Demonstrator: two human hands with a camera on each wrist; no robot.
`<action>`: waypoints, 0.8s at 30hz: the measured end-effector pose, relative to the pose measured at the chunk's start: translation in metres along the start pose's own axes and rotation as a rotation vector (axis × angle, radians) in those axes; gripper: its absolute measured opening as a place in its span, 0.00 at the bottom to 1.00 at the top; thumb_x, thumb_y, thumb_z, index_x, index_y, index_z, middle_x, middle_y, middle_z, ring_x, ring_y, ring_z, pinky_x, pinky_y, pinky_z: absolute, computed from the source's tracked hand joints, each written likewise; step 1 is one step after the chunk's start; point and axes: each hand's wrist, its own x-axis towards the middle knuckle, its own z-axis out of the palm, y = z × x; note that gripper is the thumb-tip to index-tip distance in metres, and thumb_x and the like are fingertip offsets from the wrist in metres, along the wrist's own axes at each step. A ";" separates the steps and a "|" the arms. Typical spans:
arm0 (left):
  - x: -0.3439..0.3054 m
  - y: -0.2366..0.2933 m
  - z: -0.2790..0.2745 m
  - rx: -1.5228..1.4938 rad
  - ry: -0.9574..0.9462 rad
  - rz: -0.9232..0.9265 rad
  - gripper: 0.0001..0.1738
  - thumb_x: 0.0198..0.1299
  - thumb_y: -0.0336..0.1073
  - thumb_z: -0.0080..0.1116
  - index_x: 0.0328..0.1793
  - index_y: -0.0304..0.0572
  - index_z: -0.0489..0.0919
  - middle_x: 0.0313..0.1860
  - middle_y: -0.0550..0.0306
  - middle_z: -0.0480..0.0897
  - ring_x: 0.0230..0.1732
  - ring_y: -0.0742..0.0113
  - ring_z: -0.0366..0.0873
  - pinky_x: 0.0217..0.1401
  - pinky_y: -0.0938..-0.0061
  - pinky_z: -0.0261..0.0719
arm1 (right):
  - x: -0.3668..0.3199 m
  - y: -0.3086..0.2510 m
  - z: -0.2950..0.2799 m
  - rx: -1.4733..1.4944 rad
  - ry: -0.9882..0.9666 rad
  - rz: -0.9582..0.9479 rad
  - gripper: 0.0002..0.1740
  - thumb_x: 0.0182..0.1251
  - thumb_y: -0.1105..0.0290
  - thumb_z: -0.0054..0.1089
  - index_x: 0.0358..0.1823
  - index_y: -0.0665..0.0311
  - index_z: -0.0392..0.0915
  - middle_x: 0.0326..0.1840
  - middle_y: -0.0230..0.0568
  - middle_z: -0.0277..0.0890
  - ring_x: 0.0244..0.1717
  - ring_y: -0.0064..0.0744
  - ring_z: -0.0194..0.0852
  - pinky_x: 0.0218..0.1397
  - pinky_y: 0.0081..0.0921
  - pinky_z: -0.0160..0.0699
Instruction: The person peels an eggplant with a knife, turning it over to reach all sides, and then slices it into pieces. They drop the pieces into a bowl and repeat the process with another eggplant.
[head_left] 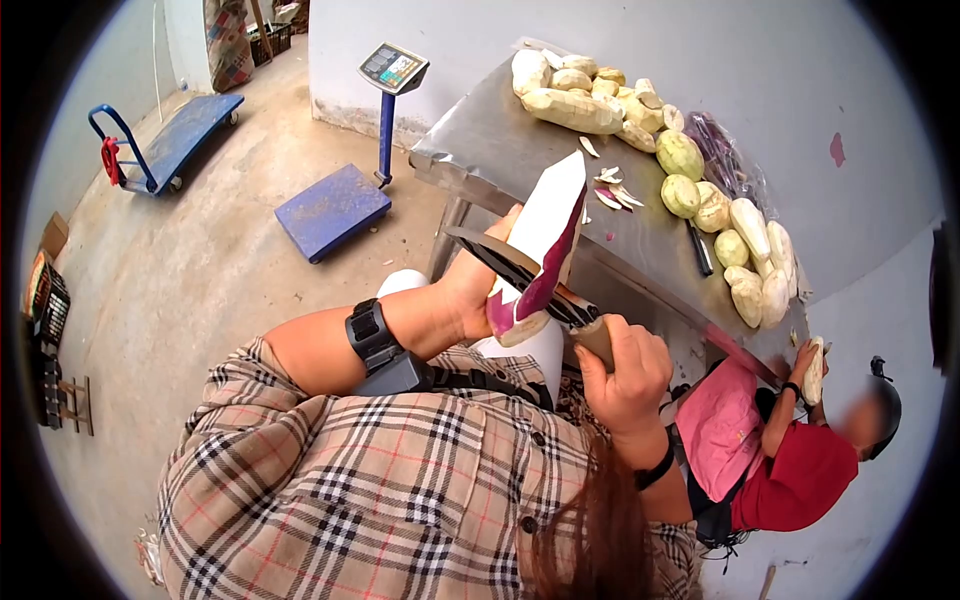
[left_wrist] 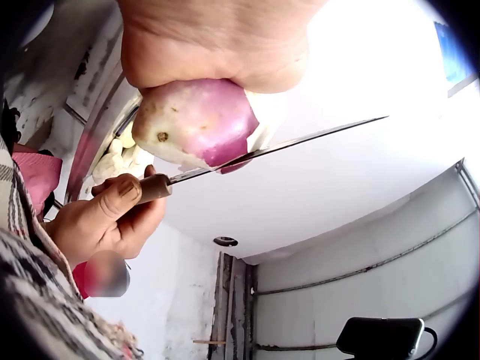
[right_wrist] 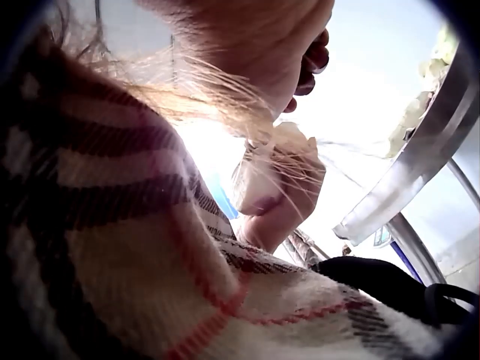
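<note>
A partly peeled root [head_left: 536, 290], white with purple skin left along one side, is gripped in my left hand [head_left: 478, 285]. My right hand [head_left: 632, 380] holds a knife by its brown handle [head_left: 594, 342]; the dark blade [head_left: 500, 258] lies across the root. In the left wrist view the blade [left_wrist: 315, 136] touches the underside of the root [left_wrist: 199, 124] beside a purple strip, with the right hand [left_wrist: 112, 217] curled round the handle. Hair and a checked sleeve cover much of the right wrist view.
A metal table [head_left: 480, 120] bears several peeled roots [head_left: 572, 110], peel scraps [head_left: 618, 190] and a black-handled tool [head_left: 700, 248]. A person in red [head_left: 800, 480] sits at the right, holding a root. A blue scale [head_left: 333, 212] and a blue trolley [head_left: 180, 145] stand on the floor.
</note>
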 end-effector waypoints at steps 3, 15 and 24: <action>-0.002 -0.004 -0.003 0.026 0.006 -0.005 0.22 0.65 0.53 0.38 0.47 0.44 0.73 0.35 0.57 0.80 0.33 0.66 0.77 0.38 0.73 0.76 | 0.005 -0.003 0.003 -0.024 0.015 -0.017 0.22 0.41 0.66 0.68 0.39 0.67 0.72 0.20 0.37 0.63 0.19 0.37 0.64 0.23 0.31 0.58; -0.004 -0.003 -0.005 0.001 -0.050 -0.063 0.23 0.66 0.52 0.38 0.49 0.42 0.73 0.37 0.56 0.80 0.34 0.66 0.78 0.39 0.73 0.77 | 0.004 0.005 0.004 -0.006 0.020 0.000 0.22 0.42 0.65 0.67 0.39 0.66 0.73 0.19 0.37 0.63 0.19 0.38 0.64 0.22 0.31 0.59; -0.008 -0.003 -0.003 0.033 -0.042 -0.115 0.21 0.64 0.50 0.40 0.51 0.41 0.72 0.36 0.54 0.80 0.31 0.65 0.79 0.33 0.72 0.79 | 0.001 0.005 0.000 0.130 -0.020 0.048 0.20 0.44 0.68 0.66 0.39 0.66 0.72 0.20 0.40 0.66 0.20 0.41 0.65 0.23 0.32 0.62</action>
